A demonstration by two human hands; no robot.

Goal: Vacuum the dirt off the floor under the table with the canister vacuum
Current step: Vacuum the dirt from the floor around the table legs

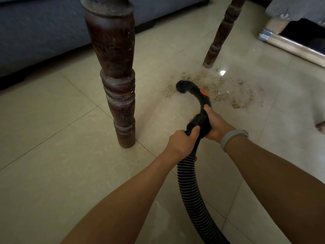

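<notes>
Plainly most of the dirt (219, 88) lay uncollected, a broad brown scatter on the tiled floor (52, 120) between the near table leg (116, 76) and the far table leg (221, 36). The curved black nozzle (182, 86) sat at the scatter's left edge, so the job looked barely begun. The right hand (217, 126) was wrapped around the handle (204, 110); the left hand (182, 143) gripped the ribbed hose (191, 191) just behind it. The canister itself was out of view, and a grey sofa (44, 32) stood beyond
</notes>
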